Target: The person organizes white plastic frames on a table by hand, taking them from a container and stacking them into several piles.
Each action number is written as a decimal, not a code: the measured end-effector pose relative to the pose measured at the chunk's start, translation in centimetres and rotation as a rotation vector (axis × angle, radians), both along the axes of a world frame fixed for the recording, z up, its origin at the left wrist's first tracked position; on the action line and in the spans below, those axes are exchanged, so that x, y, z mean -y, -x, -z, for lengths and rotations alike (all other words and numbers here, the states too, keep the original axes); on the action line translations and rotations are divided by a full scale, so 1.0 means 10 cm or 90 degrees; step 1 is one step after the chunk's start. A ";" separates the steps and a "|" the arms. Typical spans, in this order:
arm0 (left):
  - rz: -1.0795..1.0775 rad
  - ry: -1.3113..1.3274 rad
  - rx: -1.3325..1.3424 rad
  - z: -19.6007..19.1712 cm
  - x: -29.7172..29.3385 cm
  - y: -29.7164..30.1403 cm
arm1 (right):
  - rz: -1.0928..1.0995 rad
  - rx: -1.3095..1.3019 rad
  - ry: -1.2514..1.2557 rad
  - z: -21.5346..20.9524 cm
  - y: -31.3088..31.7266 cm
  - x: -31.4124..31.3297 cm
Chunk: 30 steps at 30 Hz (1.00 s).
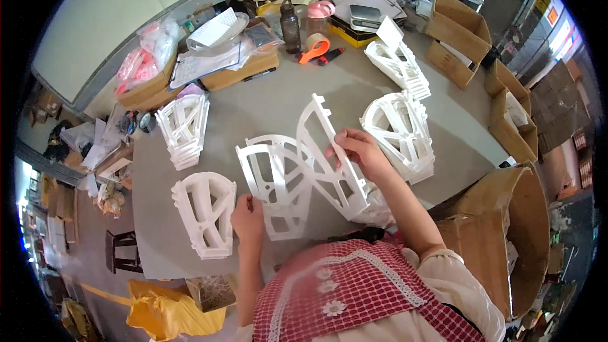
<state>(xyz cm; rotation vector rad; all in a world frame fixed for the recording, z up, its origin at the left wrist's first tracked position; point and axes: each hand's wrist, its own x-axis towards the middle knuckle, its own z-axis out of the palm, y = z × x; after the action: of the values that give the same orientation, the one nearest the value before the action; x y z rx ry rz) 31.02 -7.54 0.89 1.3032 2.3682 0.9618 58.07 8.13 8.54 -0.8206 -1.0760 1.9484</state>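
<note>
My right hand (358,150) is closed on the long straight edge of a white fan-shaped plastic frame (355,187), held tilted above the grey table. My left hand (247,218) pinches the edge of another white fan-shaped frame (249,173), left of the first. Where the two frames overlap, thin ribs and openings cross, and I cannot tell whether they are joined. Just left of my left hand lies a stack of similar white frames (216,251). Beyond my right hand, a larger stack of them (419,163) rests on the table.
More white frames sit at the far left (185,157) and far right (413,82). Along the back are a dark bottle (290,28), orange-handled scissors (315,50) and a clipboard (202,66). A large cardboard box (472,234) stands at the right, a yellow bag (164,313) below left.
</note>
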 end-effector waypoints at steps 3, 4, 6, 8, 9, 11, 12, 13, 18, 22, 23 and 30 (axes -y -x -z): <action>0.064 -0.207 0.216 -0.06 -0.04 -0.11 | -0.036 0.056 -0.138 -0.02 0.06 0.08; 0.069 -0.224 0.259 -0.02 -0.07 -0.14 | -0.062 0.114 -0.161 -0.04 0.12 0.13; 0.090 -0.264 0.341 0.04 -0.18 -0.17 | -0.067 0.170 -0.305 0.06 0.34 0.26; 0.061 -0.250 0.455 0.01 -0.19 -0.28 | -0.079 0.236 -0.434 0.28 0.61 0.35; 0.049 -0.245 0.515 0.01 -0.19 -0.33 | -0.091 0.293 -0.465 0.35 0.74 0.42; 0.060 -0.271 0.362 0.19 -0.16 -0.35 | -0.062 0.333 -0.590 0.48 0.96 0.55; 0.061 -0.273 0.373 0.26 -0.14 -0.34 | -0.054 0.328 -0.586 0.52 1.02 0.57; 0.067 -0.271 0.387 0.20 -0.14 -0.37 | -0.044 0.328 -0.579 0.54 1.04 0.58; 0.107 -0.264 0.271 -0.17 -0.03 -0.38 | -0.087 0.189 -0.539 0.39 1.03 0.57; 0.079 -0.243 0.260 -0.28 0.01 -0.18 | 0.106 0.234 -0.713 0.28 0.90 0.42; 0.044 -0.257 0.290 -0.29 0.05 -0.11 | 0.146 0.264 -0.648 0.14 0.86 0.41; -0.046 -0.313 0.480 -0.22 0.40 0.27 | -0.049 0.265 -0.473 0.36 1.05 0.32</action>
<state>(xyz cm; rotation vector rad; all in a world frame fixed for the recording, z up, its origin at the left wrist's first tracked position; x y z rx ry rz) 28.28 -11.55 3.07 0.7621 1.6532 1.7547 47.59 4.92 4.97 -0.7652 -1.9344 1.2757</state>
